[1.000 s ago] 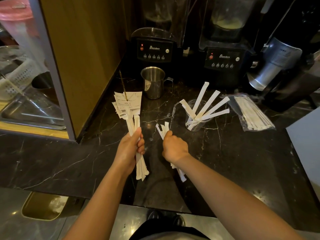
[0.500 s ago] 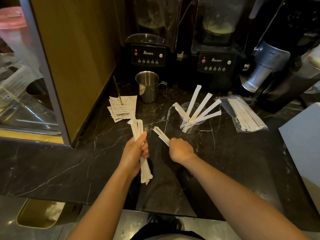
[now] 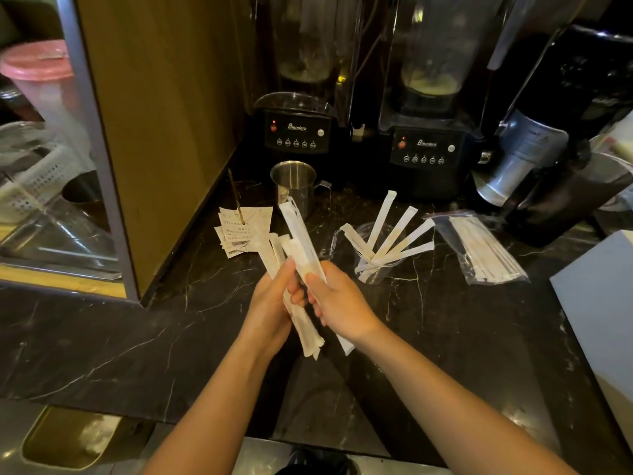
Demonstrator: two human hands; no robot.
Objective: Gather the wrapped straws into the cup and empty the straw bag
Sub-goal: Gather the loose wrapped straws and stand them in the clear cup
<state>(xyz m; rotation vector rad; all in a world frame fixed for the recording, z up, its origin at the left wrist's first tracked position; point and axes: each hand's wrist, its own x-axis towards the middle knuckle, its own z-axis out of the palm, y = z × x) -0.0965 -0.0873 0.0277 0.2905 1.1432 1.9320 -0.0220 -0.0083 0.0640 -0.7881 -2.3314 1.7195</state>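
Note:
Above the black marble counter (image 3: 445, 337), my left hand (image 3: 270, 303) grips a bundle of paper-wrapped straws (image 3: 274, 248). My right hand (image 3: 339, 299) sits right beside it, closed on a few more wrapped straws (image 3: 299, 231) that stick up and overlap the bundle. A clear plastic cup (image 3: 376, 269) stands to the right of my hands with several wrapped straws fanned out in it. Farther right lies the clear straw bag (image 3: 479, 248), flat on the counter, with many wrapped straws inside.
A steel pitcher (image 3: 294, 186) stands behind my hands, and paper receipts on a spike (image 3: 245, 228) lie to its left. Two black blenders (image 3: 298, 132) line the back. A wooden panel (image 3: 154, 132) walls the left. A pale box (image 3: 603, 303) borders the right.
My right hand has swung left and up with its few straws, closing the gap to my left hand. The two sets of straws now overlap. The camera has come nearer to the counter.

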